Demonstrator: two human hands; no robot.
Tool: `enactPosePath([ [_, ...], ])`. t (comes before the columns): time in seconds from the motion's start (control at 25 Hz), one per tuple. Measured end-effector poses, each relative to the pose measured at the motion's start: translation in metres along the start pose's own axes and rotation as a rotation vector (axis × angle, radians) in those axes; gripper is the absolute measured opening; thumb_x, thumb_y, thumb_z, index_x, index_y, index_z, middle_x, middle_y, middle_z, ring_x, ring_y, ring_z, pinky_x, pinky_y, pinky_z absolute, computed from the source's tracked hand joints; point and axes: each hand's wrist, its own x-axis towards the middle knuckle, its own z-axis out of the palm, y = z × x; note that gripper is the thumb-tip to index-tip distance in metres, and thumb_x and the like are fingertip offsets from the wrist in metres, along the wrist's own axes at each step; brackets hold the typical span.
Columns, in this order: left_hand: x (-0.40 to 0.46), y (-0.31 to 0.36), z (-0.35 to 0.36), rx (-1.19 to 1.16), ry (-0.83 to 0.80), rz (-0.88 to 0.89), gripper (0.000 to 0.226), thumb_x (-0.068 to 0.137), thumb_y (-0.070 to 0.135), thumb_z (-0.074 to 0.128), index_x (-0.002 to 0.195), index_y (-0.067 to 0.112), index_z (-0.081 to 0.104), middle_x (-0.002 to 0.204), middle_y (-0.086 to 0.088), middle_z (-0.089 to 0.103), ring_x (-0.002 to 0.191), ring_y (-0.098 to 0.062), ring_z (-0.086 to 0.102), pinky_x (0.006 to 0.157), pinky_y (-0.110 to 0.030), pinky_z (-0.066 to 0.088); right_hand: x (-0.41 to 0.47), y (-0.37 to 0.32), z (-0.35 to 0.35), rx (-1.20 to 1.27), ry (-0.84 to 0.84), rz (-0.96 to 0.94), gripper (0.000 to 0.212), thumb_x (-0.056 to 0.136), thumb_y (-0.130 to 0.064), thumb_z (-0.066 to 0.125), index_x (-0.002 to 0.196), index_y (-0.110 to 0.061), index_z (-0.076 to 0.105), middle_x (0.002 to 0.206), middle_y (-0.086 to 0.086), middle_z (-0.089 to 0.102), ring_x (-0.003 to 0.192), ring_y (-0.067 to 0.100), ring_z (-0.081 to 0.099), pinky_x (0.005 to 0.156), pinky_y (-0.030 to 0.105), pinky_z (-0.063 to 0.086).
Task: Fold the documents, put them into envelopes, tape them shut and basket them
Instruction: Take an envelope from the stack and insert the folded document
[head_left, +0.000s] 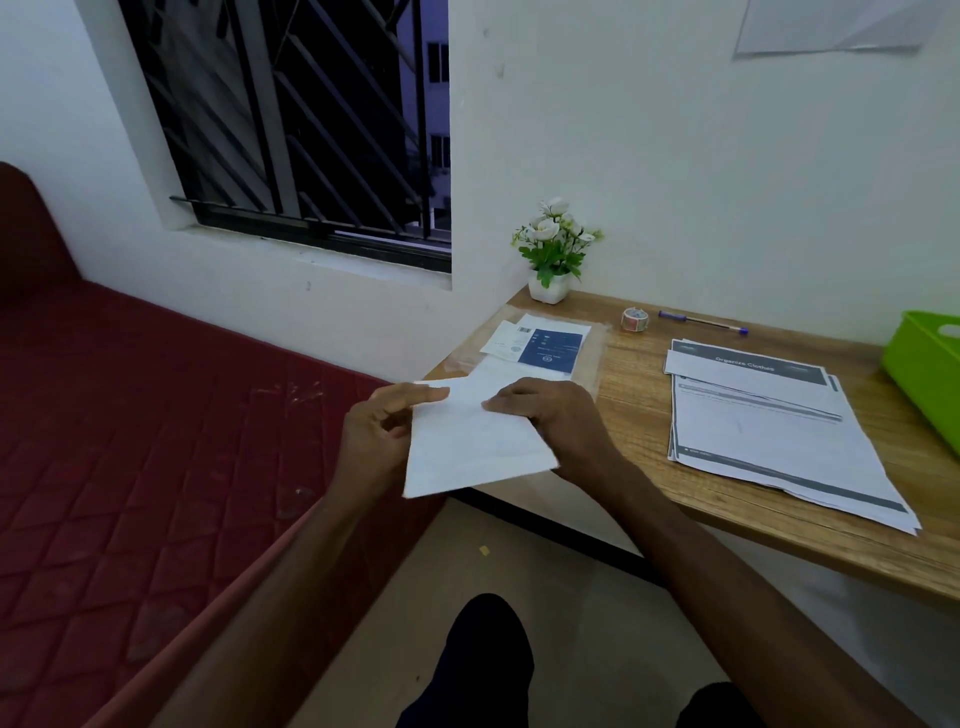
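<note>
Two hands hold one folded white document in the air, off the near-left corner of the desk and above the gap between desk and red mattress. Left hand: fingers curled round the sheet's left edge, the forefinger lying along its top. Right hand: fingers pressed over the upper right part, thumb hidden beneath, so the grip there reads as a pinch. The step in hand is judged to be folding, or the squaring of a fold just made.

On the desk: clear envelopes with a blue printed insert at the far-left corner, touching the held sheet's far edge in this view; a stack of unfolded documents to the right; a tape roll and a pen near the wall; a green basket at the right edge; a potted flower.

The next move probably calls for one hand to free itself and open an envelope.
</note>
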Motion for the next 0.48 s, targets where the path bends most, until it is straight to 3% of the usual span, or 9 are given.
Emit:
enactPosePath([
  [0.16,-0.005,0.014,0.004,0.063,0.04,0.045,0.041,0.071,-0.009,0.086,0.105,0.014,0.081,0.112,-0.002,0.075,0.111,-0.017,0.066,0.09,-0.03,0.056,0.001,0.006,-0.001,0.184,0.06,-0.062,0.037,0.074,-0.02,0.089,0.108,-0.008,0.079,0.107,0.011,0.078,0.099,0.023,0.075,0.081,0.044,0.062],
  [0.32,-0.005,0.024,0.01,0.026,0.1,0.01,0.034,0.077,-0.012,0.08,0.104,0.009,0.081,0.103,0.0,0.079,0.099,-0.019,0.073,0.083,-0.037,0.06,-0.001,0.006,-0.002,0.357,0.135,-0.059,0.038,0.076,-0.017,0.089,0.108,-0.002,0.077,0.107,0.01,0.077,0.099,0.019,0.075,0.076,0.043,0.063],
  [0.4,-0.003,0.03,0.014,0.045,0.116,0.053,0.028,0.083,-0.009,0.075,0.105,0.007,0.08,0.101,-0.001,0.079,0.094,-0.019,0.076,0.079,-0.036,0.061,-0.003,0.005,-0.003,0.41,0.168,-0.016,0.044,0.073,-0.016,0.092,0.11,-0.001,0.076,0.11,0.006,0.076,0.102,0.008,0.072,0.081,0.031,0.062],
  [0.48,-0.001,0.037,0.017,0.112,0.135,0.138,0.029,0.083,-0.007,0.072,0.105,0.009,0.081,0.102,0.004,0.079,0.093,-0.011,0.075,0.078,-0.027,0.059,-0.003,0.0,-0.005,0.395,0.145,0.176,0.054,0.065,-0.022,0.096,0.112,-0.006,0.075,0.114,0.0,0.073,0.103,-0.001,0.068,0.086,0.017,0.056],
])
